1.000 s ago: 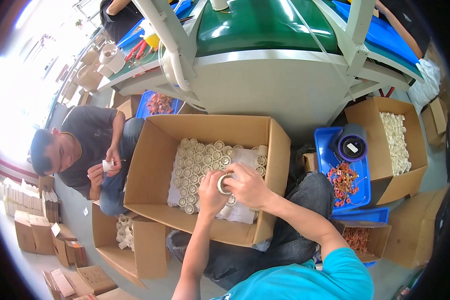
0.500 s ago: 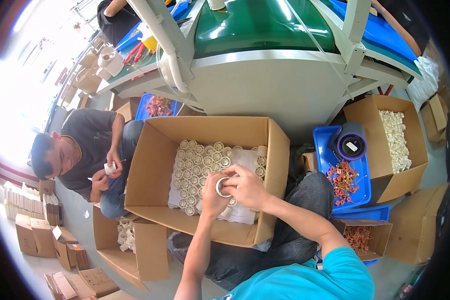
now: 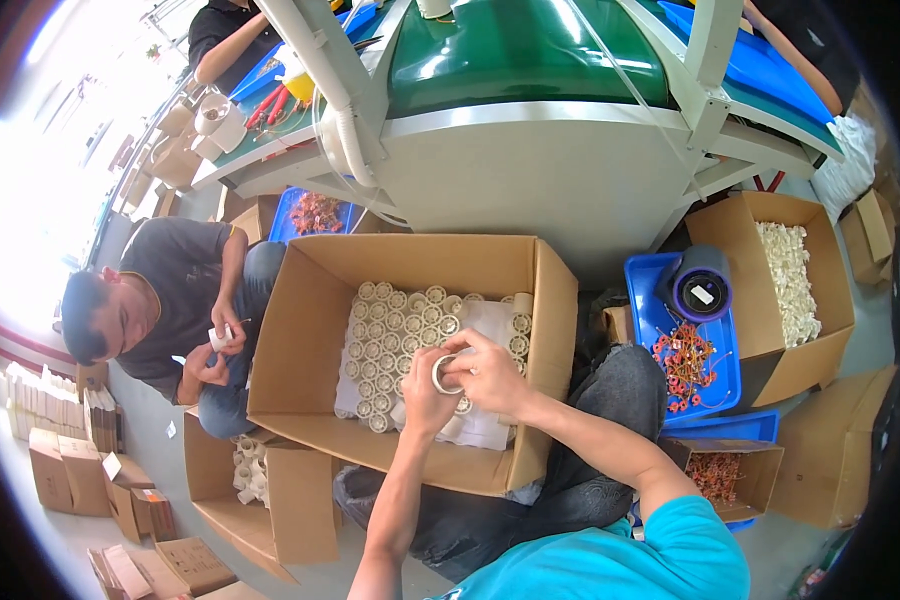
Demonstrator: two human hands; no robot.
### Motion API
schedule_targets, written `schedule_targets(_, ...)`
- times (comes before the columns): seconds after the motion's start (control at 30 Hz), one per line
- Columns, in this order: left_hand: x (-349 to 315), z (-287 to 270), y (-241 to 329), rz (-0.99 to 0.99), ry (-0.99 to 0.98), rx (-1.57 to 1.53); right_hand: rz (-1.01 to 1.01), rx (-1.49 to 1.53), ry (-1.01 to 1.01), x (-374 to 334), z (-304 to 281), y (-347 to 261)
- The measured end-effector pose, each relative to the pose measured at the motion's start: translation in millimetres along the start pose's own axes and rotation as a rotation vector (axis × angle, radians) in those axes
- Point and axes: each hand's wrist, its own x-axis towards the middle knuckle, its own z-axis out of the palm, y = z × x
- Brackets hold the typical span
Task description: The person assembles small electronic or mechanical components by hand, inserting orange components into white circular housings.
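Observation:
A white cylindrical plastic housing point(image 3: 440, 374) is held over the large cardboard box point(image 3: 315, 405) in front of me. The fingers of my left hand point(image 3: 426, 393) wrap round its outside. My right hand point(image 3: 488, 376) is closed at its open end, fingertips at the rim and partly inside; whether they pinch a small part cannot be made out. Below, rows of similar white cylinders point(image 3: 377, 347) stand upright in the box, showing slotted ends. A pale sheet point(image 3: 492, 318) lies under and beside them.
Right of me, a blue tray point(image 3: 648, 283) holds red-and-orange wired parts point(image 3: 686, 365) and a dark round device point(image 3: 703, 295). Cardboard boxes with white parts point(image 3: 790, 280) and reddish parts point(image 3: 715, 475) stand nearby. At left sits a co-worker point(image 3: 185, 290) holding a white cylinder. A green conveyor point(image 3: 530, 60) runs ahead.
My hands stay almost in place on the white housing, with only slight finger movement. At the upper left, another person's arm has shifted.

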Motion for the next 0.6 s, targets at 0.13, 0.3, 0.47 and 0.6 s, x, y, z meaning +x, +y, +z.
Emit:
schedule_targets(0.13,-0.4,-0.4,1.4,-0.033,-0.031,0.003,-0.056,-0.052,-0.011,0.3,-1.8,0.5)
schedule_targets(0.3,2.9,-1.5,1.9,0.034,-0.023,0.032,0.049,0.064,-0.046,5.0,-5.8,3.0)
schedule_targets(0.47,2.1,-1.0,1.1,0.038,-0.002,0.021,0.025,0.019,-0.009,2.1,0.0,-0.2)
schedule_targets(0.6,0.7,0.1,-0.1,0.021,-0.001,-0.010,0.029,0.011,-0.015,2.6,-0.8,-0.5)
